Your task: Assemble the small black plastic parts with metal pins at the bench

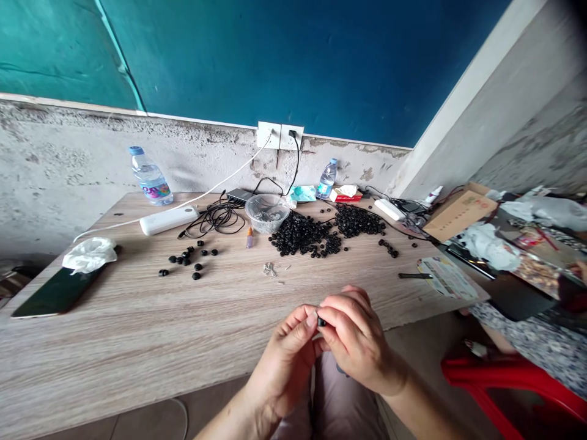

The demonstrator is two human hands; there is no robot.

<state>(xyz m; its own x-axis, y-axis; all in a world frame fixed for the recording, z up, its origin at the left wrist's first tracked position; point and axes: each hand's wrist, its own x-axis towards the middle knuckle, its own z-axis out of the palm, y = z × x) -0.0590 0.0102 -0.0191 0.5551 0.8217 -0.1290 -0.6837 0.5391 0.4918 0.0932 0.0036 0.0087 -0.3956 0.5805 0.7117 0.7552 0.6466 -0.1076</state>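
Note:
At the table's front edge, my left hand (296, 342) and my right hand (355, 336) meet, both closed on one small round black piece (321, 321). Its exact kind is too small to make out, and fingers hide part of it. Beyond my hands lies a little heap of thin silvery pins (269, 269). Farther back is a big pile of black round pieces (300, 232), with a second pile (360, 220) to its right. Several loose black pieces (186, 256) are scattered at the left. A clear plastic bowl (267, 214) contains more small silvery bits.
An orange-capped small bottle (249, 238) stands before the bowl. Behind are coiled black cables (220, 217), a white power bank-like block (169, 220) and water bottles (150, 177). A dark phone-like slab (59, 290) lies left. A red stool (509, 379) and a cluttered table (518, 281) stand right.

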